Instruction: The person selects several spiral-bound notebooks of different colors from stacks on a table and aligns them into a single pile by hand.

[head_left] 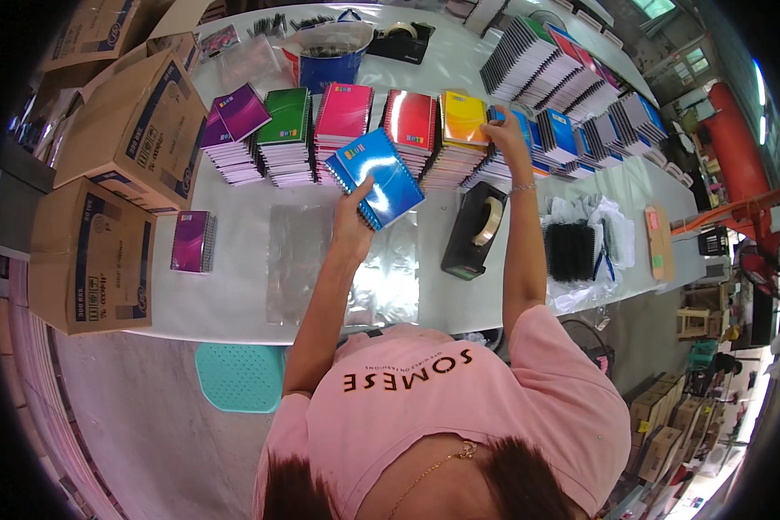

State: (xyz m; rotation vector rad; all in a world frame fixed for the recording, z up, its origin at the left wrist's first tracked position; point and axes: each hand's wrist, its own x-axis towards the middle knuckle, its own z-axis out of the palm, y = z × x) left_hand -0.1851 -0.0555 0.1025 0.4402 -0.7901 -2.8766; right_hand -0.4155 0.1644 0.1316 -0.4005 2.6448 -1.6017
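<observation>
My left hand (352, 227) grips a blue spiral notebook (388, 186) by its lower left edge, thumb on the cover. The notebook is tilted above the table; whether others lie beneath it I cannot tell. My right hand (508, 139) reaches to the blue spiral notebook (497, 113) on the stack right of the yellow one, its fingers closed at that notebook's edge and partly hiding it. In a row stand stacks of purple (243, 113), green (284, 120), pink (344, 111), red (409, 118) and yellow notebooks (464, 119).
Clear plastic sheets (308, 269) lie before me, beside a black tape dispenser (475, 230). A single purple notebook (192, 242) lies near cardboard boxes (130, 130) at left. Farther right are more notebook stacks (520, 61) and a bundle of black items on white plastic (572, 251).
</observation>
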